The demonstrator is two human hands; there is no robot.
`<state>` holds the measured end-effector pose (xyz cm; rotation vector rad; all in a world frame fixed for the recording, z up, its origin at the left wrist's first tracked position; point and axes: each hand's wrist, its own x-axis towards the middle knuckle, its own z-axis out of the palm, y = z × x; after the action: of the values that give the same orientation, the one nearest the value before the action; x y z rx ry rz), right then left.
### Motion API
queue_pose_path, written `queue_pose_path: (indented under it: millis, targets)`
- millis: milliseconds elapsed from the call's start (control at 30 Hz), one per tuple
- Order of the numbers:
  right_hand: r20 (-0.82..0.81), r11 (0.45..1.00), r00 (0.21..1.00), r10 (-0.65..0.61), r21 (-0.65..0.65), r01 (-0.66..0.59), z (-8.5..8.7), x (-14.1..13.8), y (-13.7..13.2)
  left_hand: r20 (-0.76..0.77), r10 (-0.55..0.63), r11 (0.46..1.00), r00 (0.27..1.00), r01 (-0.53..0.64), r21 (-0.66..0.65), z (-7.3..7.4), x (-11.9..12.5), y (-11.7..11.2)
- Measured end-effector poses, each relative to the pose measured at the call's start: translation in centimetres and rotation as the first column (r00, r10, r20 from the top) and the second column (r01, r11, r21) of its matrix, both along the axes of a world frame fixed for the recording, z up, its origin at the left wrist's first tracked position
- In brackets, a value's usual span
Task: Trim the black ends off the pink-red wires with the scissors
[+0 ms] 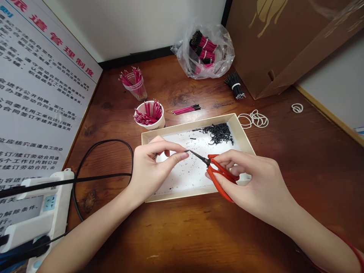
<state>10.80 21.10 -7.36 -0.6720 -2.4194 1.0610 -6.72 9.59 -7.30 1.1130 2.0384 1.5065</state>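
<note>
My right hand (253,182) grips a pair of scissors (209,162) with orange-red handles and narrow dark blades, pointing left. Between the thumb and forefinger of my left hand (155,163) is a short black piece of tubing (187,151), mostly covered by the fingertips. The scissor tips meet the piece there. Both hands are above a shallow cream box (247,140) with a white floor. Inside, a heap of thin black pieces (218,133) fills the back right corner, and tiny black clippings are scattered over the floor.
Behind the box stand a paper cup (158,123) and a clear plastic cup (139,91), both full of pink wires. Several pink wires with black ends (186,109) lie beside them. Further back are a bag of wire bundles (204,53), a black bundle (235,86) and rubber bands (258,118). A power strip (61,189) is left.
</note>
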Motion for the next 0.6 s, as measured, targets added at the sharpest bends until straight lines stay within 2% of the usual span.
queue_pose_path:
  millis: [600]
  targets:
    - [-0.002,0.999,1.0,-0.002,-0.038,0.002,0.08,-0.04,-0.03,-0.001,-0.005,1.0,1.0,0.005,0.001,-0.02,-0.01,0.06]
